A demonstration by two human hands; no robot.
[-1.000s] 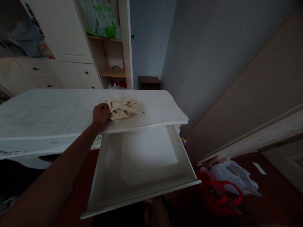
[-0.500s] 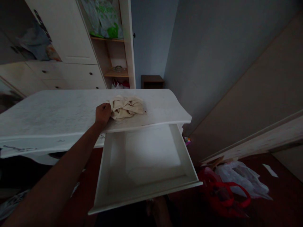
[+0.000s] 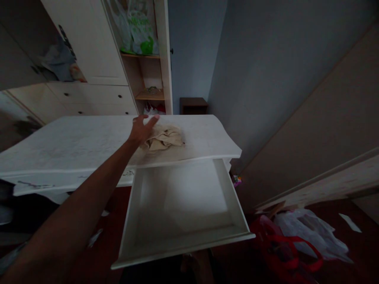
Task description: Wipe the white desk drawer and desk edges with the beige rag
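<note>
The largest item is a grey wall (image 3: 266,67), filling the upper right of the frame. Next is the white surface (image 3: 85,138), running across the middle of the frame from the left edge to right of centre, with grey smudges on its left half. Below its front edge, at lower centre, a drawer (image 3: 180,197) stands pulled out towards the wearer. The left forearm (image 3: 85,197) rises diagonally from the lower left corner. The beige cloth (image 3: 166,140) lies crumpled on the surface just above the middle of the frame, its longer dimension running left to right, roughly along the front edge. The left hand (image 3: 143,128) is the nearer of the two hands, at the cloth's upper left end, so the cloth extends right and slightly down from it. Its thumb stands apart from the fingers and no grip is evident; contact with the cloth cannot be confirmed. The right hand (image 3: 194,264) is low in the frame beneath the drawer front, well apart from the cloth, mostly shadowed; its grip cannot be determined. Smallest, a dark speck (image 3: 184,143) sits just beside the cloth's right end.
</note>
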